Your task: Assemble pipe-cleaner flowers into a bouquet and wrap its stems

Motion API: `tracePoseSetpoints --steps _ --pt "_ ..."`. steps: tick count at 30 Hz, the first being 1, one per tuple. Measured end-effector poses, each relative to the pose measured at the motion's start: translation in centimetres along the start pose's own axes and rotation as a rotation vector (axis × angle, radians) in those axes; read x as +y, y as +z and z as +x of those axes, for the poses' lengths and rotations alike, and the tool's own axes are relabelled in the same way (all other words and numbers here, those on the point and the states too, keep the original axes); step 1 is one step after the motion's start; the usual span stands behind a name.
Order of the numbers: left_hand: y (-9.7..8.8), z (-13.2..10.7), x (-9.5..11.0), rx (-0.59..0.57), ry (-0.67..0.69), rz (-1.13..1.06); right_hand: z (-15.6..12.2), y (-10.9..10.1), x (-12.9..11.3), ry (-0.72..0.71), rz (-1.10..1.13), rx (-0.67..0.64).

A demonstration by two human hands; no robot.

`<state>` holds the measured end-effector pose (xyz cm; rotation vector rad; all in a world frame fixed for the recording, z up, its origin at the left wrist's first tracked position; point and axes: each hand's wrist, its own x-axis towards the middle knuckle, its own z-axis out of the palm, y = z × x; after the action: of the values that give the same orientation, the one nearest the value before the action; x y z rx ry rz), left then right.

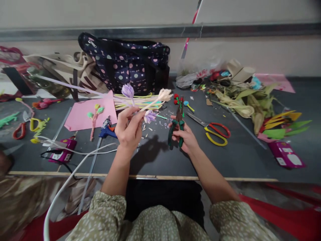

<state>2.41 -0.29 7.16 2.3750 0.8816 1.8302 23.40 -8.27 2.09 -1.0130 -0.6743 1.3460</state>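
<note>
Between the closed fingers of my left hand (129, 129) are the stems of several fuzzy pipe cleaner flowers. A purple flower (128, 90) rises above the hand, a cream flower (165, 95) points right, and another purple flower (150, 116) sits below the fingers. My right hand (185, 136) is wrapped round the dark green handles of a pair of pliers (179, 115), jaws upward. The pliers are apart from the flowers. Beyond the hands lies a bundle of pastel pipe cleaners (147, 103), partly hidden by the flowers.
Scissors (210, 130) with red and yellow handles lie right of the pliers. A blue glue gun (107, 130) rests left of my left hand, near pink paper (75, 115). A polka-dot bag (132, 67) stands behind. Dried husks (235, 100) and a purple box (286, 155) are at right.
</note>
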Motion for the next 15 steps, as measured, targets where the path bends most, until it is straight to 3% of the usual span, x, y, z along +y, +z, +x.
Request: tracePoseSetpoints --steps 6,11,15 --pt "2.1 -0.9 -1.5 -0.06 -0.174 -0.169 0.0 -0.4 0.0 0.146 0.085 -0.103" --pt "3.8 -2.8 -3.2 -0.11 -0.53 -0.524 -0.6 0.1 -0.1 0.064 0.058 -0.164" --pt "4.0 -3.3 -3.2 -0.107 -0.689 -0.658 -1.2 0.4 0.0 -0.056 -0.255 -0.148"
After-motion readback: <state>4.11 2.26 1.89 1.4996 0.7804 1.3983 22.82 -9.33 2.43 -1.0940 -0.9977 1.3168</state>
